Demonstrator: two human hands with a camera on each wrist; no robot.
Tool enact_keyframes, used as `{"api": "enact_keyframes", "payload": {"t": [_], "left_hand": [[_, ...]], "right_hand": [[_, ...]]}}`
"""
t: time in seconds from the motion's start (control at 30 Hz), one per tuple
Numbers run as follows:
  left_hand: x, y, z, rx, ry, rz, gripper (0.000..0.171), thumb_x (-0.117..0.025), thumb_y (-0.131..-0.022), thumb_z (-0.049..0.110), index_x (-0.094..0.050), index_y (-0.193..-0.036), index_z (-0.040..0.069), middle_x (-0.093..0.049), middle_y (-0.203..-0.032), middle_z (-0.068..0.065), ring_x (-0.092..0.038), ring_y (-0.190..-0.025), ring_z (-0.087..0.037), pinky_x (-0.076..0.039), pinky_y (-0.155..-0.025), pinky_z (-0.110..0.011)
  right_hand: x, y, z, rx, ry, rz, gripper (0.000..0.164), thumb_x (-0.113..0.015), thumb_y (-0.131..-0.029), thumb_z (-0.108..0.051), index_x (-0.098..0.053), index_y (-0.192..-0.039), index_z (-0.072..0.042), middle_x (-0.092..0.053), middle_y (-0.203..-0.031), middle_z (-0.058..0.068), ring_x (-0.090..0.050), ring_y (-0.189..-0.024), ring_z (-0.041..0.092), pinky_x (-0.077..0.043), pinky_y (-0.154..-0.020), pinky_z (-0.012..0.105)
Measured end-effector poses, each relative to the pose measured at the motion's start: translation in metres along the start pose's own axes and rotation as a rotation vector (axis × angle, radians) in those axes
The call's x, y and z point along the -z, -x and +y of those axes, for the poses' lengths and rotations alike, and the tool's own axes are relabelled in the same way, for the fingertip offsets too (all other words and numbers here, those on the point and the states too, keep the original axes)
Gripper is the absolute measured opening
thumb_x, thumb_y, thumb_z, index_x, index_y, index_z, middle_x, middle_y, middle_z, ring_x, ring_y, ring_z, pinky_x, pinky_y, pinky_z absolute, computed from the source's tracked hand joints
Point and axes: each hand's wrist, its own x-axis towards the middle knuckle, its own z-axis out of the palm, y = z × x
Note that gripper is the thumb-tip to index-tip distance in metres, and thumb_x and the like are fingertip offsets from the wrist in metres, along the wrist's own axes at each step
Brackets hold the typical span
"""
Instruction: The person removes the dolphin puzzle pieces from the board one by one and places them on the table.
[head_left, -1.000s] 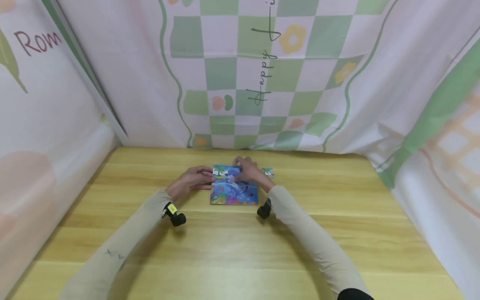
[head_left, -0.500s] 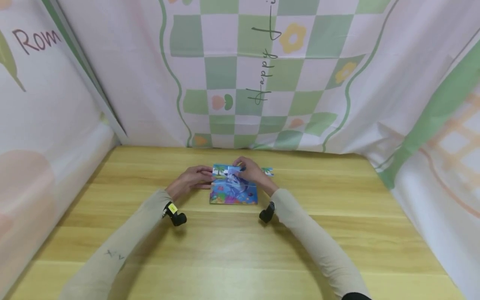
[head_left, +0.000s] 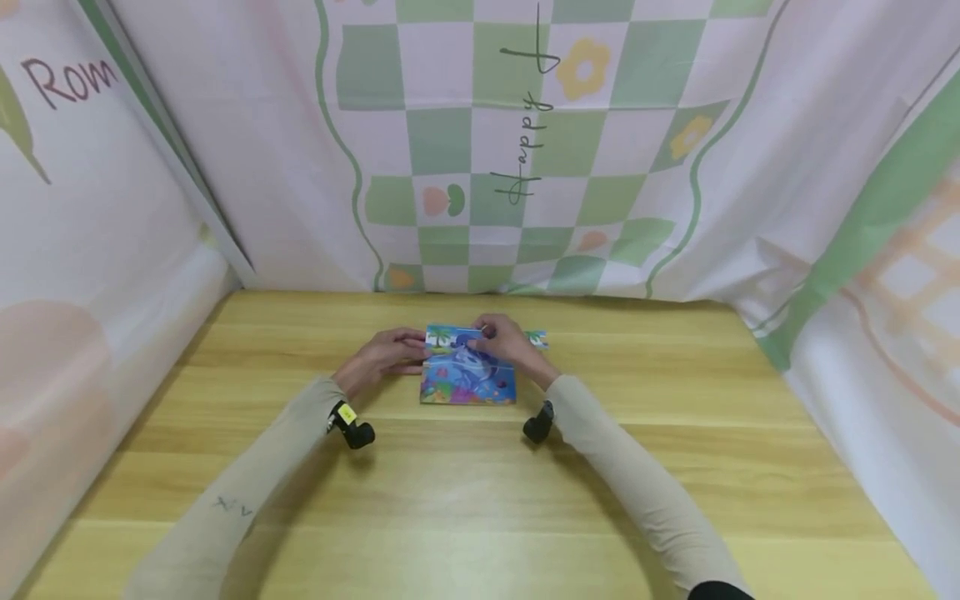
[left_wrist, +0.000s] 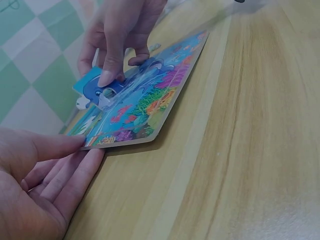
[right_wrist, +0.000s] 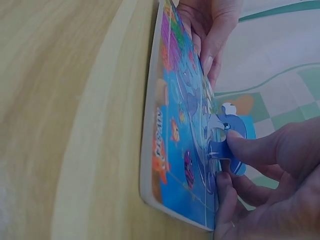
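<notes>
A jigsaw board point(head_left: 465, 393) with a bright undersea picture lies on the wooden table. At its left edge, my left hand point(head_left: 384, 357) grips the corner, thumb on top and fingers along the side and underneath, as the left wrist view shows. My right hand point(head_left: 510, 342) is over the board's far part, pinching a puzzle piece point(right_wrist: 241, 126) between thumb and fingers. That piece carries a blue dolphin's head with an eye. It stands tilted up from the board in both wrist views. Some of the right fingers rest by the board's edge point(right_wrist: 216, 220).
Another puzzle piece point(head_left: 537, 338) with a palm tree lies just right of the board, partly behind the right hand. A patterned curtain point(head_left: 517, 150) hangs along the table's back edge, with more cloth at both sides. Each wrist wears a small black camera point(head_left: 538, 423).
The right hand has shifted slightly to the right and turned the dolphin piece a little over the board's far part. The left hand keeps its grip at the left edge.
</notes>
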Motion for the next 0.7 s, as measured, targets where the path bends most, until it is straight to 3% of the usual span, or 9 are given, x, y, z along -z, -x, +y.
{"api": "enact_keyframes", "payload": {"t": [0.23,0.37,0.47,0.7], "left_hand": [[-0.001,-0.001,0.0,0.011,-0.004,0.014,0.05,-0.059,-0.102,-0.005,-0.045,-0.15,-0.007,-0.066,-0.124,-0.018,-0.07,-0.097,-0.018,-0.065,-0.097,-0.034],[-0.001,0.0,0.001,0.0,-0.011,0.002,0.051,-0.06,-0.102,-0.005,-0.044,-0.15,-0.008,-0.065,-0.125,-0.019,-0.07,-0.101,-0.019,-0.064,-0.099,-0.034],[-0.001,0.002,0.002,-0.007,-0.017,-0.003,0.05,-0.059,-0.102,-0.005,-0.044,-0.15,-0.009,-0.062,-0.129,-0.02,-0.07,-0.102,-0.02,-0.064,-0.098,-0.033],[-0.001,-0.001,-0.001,-0.015,-0.019,-0.004,0.051,-0.059,-0.102,-0.005,-0.043,-0.15,-0.009,-0.065,-0.126,-0.021,-0.07,-0.107,-0.023,-0.065,-0.097,-0.033]], "right_hand": [[0.002,0.0,0.001,0.032,-0.016,-0.003,0.017,-0.07,-0.1,-0.007,-0.068,-0.112,0.004,-0.073,-0.109,0.022,-0.067,-0.101,0.033,-0.06,-0.091,0.043],[0.002,-0.001,0.003,0.025,-0.038,-0.007,0.016,-0.067,-0.102,-0.007,-0.065,-0.114,0.005,-0.07,-0.091,0.014,-0.062,-0.085,0.023,-0.056,-0.077,0.031],[0.002,-0.001,0.001,0.02,-0.065,-0.007,0.016,-0.065,-0.103,-0.005,-0.063,-0.114,0.005,-0.062,-0.081,0.007,-0.052,-0.076,0.017,-0.046,-0.067,0.025],[0.011,-0.002,-0.002,-0.073,-0.12,-0.065,0.028,-0.062,-0.105,-0.009,-0.058,-0.128,0.007,-0.065,-0.119,0.023,-0.062,-0.107,0.029,-0.06,-0.089,0.036]]}}
